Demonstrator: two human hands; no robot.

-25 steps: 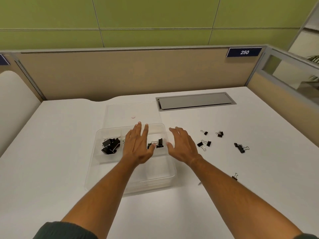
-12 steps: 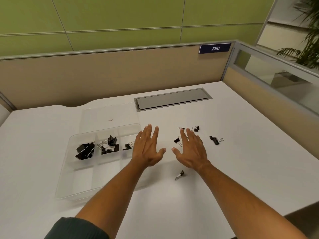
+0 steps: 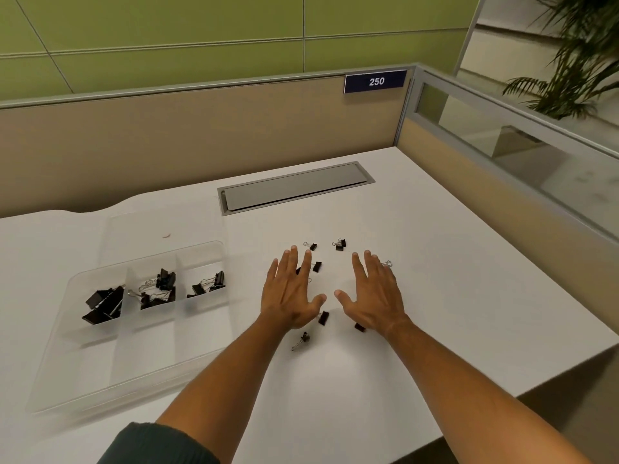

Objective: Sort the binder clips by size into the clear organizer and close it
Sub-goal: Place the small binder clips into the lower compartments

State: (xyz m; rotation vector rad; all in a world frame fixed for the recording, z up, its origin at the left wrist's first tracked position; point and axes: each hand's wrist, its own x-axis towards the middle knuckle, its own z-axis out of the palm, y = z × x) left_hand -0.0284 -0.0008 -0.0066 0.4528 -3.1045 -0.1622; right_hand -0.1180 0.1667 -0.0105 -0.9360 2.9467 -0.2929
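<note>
white desk (image 3: 435,296): loose binder clips (image 3: 340,244) scattered under left hand (image 3: 289,296) and right hand (image 3: 375,298), both grips apart, empty. risk: small clips hidden beneath palms get missed or missorted into organizer (image 3: 63,373).

the desk (image 3: 435,279) has a smooth, matt white top. the organizer (image 3: 110,363) is clear plastic, a little frosted, with a thin transparent lid (image 3: 160,226). the clips (image 3: 104,304) inside it have matt black bodies and shiny wire handles like metal. the hatch (image 3: 294,189) in the desk looks like grey brushed metal. the partition (image 3: 201,142) looks like beige cloth with a grey metal edge.
</note>
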